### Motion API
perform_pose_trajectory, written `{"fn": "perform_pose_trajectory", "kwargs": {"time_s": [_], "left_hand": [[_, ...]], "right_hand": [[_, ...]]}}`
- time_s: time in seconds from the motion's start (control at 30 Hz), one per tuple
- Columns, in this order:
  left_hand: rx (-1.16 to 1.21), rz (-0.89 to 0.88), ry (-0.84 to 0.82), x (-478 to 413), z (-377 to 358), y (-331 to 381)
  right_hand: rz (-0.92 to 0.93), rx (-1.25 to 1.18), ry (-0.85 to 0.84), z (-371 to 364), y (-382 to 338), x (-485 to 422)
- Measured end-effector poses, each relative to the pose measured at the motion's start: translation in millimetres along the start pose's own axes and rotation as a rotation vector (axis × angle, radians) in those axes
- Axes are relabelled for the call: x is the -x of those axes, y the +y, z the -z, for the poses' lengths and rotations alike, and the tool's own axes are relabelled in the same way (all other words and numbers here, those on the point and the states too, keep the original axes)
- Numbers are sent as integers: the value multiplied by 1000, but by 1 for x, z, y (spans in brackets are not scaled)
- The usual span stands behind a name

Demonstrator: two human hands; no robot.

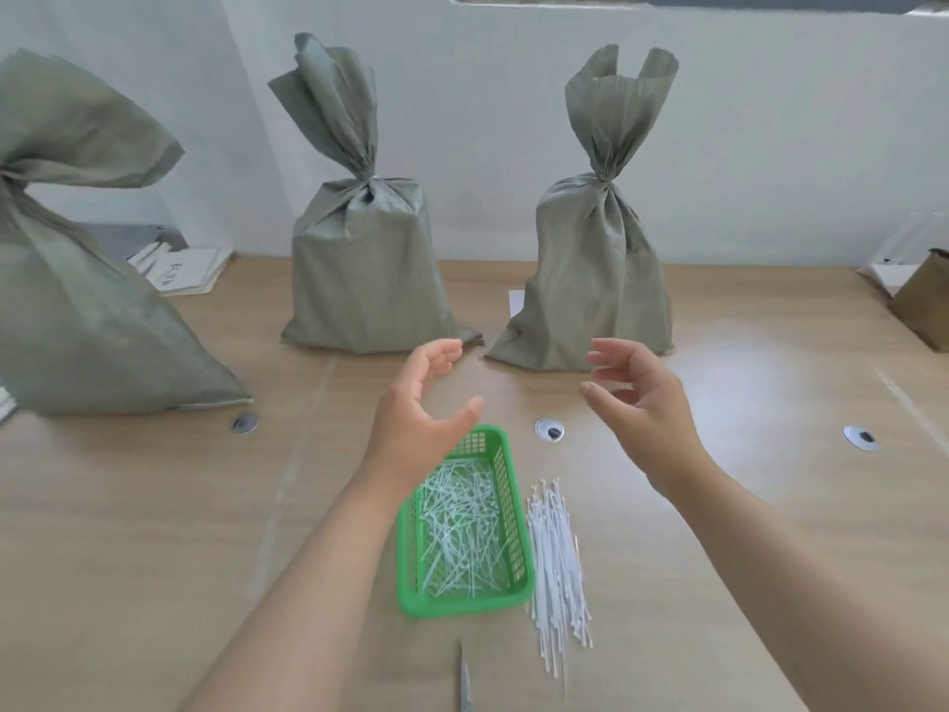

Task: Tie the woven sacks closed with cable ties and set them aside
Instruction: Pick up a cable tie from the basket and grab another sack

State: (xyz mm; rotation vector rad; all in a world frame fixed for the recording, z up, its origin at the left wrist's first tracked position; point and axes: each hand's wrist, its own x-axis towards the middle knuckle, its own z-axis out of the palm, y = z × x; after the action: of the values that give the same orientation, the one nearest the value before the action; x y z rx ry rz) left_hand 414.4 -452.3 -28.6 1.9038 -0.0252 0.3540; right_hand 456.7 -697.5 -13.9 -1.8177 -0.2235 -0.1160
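Observation:
Three grey-green woven sacks stand on the wooden table, each with its neck gathered: a large one (77, 300) at the left, one (359, 269) in the middle and one (595, 280) to the right. My left hand (426, 403) and my right hand (642, 403) hover open, palms facing each other, in front of the right sack and apart from it. Neither holds anything. A bundle of white cable ties (557, 557) lies on the table below them.
A green plastic basket (513, 511) holding cut tie ends sits beside the ties. A thin blade-like tool (464, 686) lies at the near edge. Papers (179, 272) lie at the back left, a brown box (924, 300) at the right. Round cable holes (549, 430) dot the table.

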Motion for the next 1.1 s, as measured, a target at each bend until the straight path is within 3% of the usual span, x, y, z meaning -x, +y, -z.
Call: {"fn": "perform_pose_trajectory", "kwargs": {"time_s": [0.27, 0.63, 0.9, 1.1], "left_hand": [[-47, 116, 56, 94, 87, -24], [-108, 329, 137, 141, 132, -70], [-68, 391, 26, 121, 197, -132], [-38, 406, -147, 97, 221, -177]], "right_hand": [[-35, -39, -100, -87, -30, 75], [-177, 31, -297, -192, -4, 88], [-157, 548, -467, -271, 28, 45], [-291, 778, -450, -325, 54, 18]]}}
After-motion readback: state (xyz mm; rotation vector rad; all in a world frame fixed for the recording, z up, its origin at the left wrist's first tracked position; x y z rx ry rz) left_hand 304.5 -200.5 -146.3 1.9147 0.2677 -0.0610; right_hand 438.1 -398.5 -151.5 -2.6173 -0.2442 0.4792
